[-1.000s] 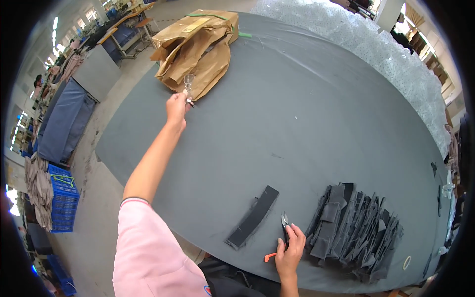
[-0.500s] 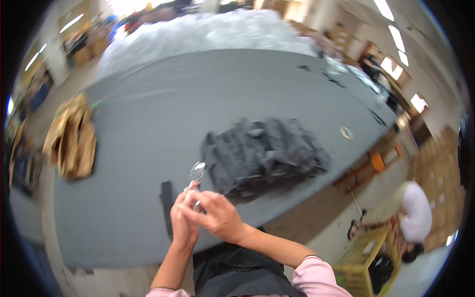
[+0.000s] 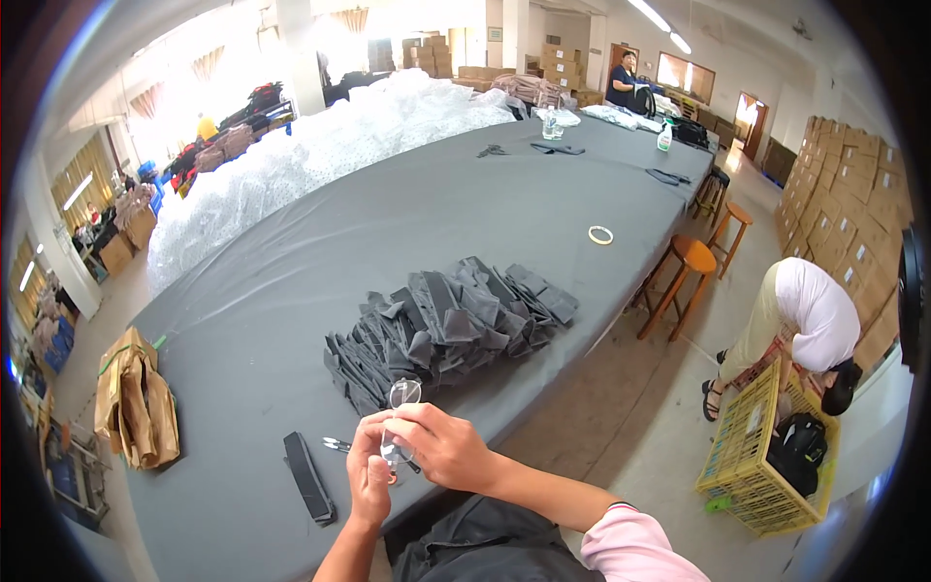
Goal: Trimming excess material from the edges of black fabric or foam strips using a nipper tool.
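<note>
Above the table's near edge, my two hands meet around a pair of thin-framed eyeglasses (image 3: 404, 392) with round, clear lenses. My left hand (image 3: 369, 475) is closed on the glasses from the left. From the right, my right hand (image 3: 444, 448) grips them with bent fingers, which cover part of the frame. A long black case (image 3: 309, 477) lies on the table to the left of my hands. Between case and left hand lies a small pair of snips (image 3: 336, 444), partly hidden. Just beyond my hands is a heap of dark grey folded fabric pieces (image 3: 456, 325).
A brown paper bundle (image 3: 138, 403) sits at the left table edge, and a tape roll (image 3: 600, 235) lies to the right. Bubble wrap (image 3: 320, 145) is heaped along the far side. On the right, a person (image 3: 810, 315) bends over a yellow crate (image 3: 766, 466) near wooden stools (image 3: 692, 254).
The view has swung, bringing more of the room's far end into sight. Both hands still hold the eyeglasses, with the fingers shifted on the frame. The snips have come into sight.
</note>
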Tool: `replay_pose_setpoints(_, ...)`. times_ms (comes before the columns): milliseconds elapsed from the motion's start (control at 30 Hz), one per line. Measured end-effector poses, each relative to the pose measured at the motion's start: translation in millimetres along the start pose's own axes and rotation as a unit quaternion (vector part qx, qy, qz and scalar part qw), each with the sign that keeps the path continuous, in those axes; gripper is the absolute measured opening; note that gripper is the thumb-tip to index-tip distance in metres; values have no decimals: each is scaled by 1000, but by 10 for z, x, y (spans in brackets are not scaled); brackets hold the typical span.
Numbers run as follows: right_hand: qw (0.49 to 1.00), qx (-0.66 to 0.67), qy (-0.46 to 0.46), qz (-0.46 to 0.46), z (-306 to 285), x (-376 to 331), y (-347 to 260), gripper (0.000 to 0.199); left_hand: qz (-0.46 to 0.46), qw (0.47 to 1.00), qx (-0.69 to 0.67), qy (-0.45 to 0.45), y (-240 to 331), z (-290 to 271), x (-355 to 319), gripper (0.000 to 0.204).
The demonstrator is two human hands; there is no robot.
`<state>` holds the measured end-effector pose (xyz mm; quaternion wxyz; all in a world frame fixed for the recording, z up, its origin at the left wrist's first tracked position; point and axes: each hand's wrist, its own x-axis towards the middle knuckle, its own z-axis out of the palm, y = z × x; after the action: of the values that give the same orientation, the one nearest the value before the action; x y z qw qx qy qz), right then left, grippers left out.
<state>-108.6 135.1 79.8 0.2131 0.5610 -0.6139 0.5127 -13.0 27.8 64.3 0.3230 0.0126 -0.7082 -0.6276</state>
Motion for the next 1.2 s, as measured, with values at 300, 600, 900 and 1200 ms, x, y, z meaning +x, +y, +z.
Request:
replay_pose_setpoints(300,897,326,123,272,-132,-178,147,13,234,924,303,-14,-55,221,94,46)
replay_pose_setpoints(600,821,376,208,375,-40,-402,269,32,267,875,403,4,-69,165,188,18)
replay_pose_setpoints(900,987,-138,-60,63,-336,-389,271,21,233,900,369,-16,-52,106,215,17)
replay_pose_setpoints(1200,980,-24,-107,167,-329,-448,168,11,119,937,324,-47,-65,21,88,13)
